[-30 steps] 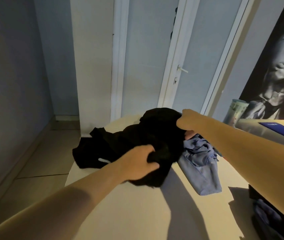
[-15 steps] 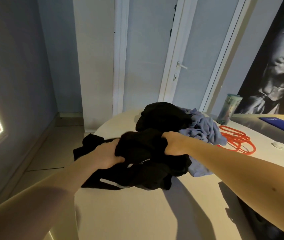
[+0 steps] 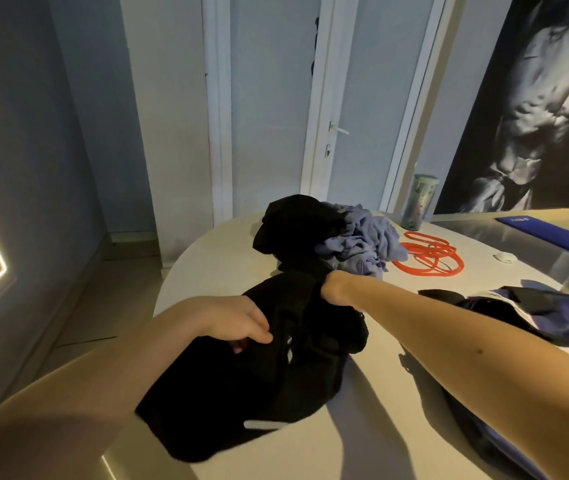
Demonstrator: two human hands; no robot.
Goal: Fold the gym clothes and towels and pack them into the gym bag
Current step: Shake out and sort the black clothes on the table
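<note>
A crumpled black garment (image 3: 258, 382) lies on the near part of the pale round table (image 3: 380, 427). My left hand (image 3: 238, 320) grips its near-left side with curled fingers. My right hand (image 3: 336, 289) grips its far edge in a fist. Behind them sits a pile with another black garment (image 3: 296, 220) and a lilac cloth (image 3: 366, 240). The dark blue and black gym bag (image 3: 553, 313) lies at the right, partly hidden by my right forearm.
An orange coiled rope (image 3: 428, 254) lies behind the pile on the right. A tall patterned cup (image 3: 418, 202) stands at the table's far edge. A blue flat object (image 3: 549, 233) and a small white item (image 3: 504, 257) lie far right. The table's left edge drops to the floor.
Both hands have pulled the black garment out of the pile toward me and lowered it onto the near table. The view has tilted down, and the bag now shows at right.
</note>
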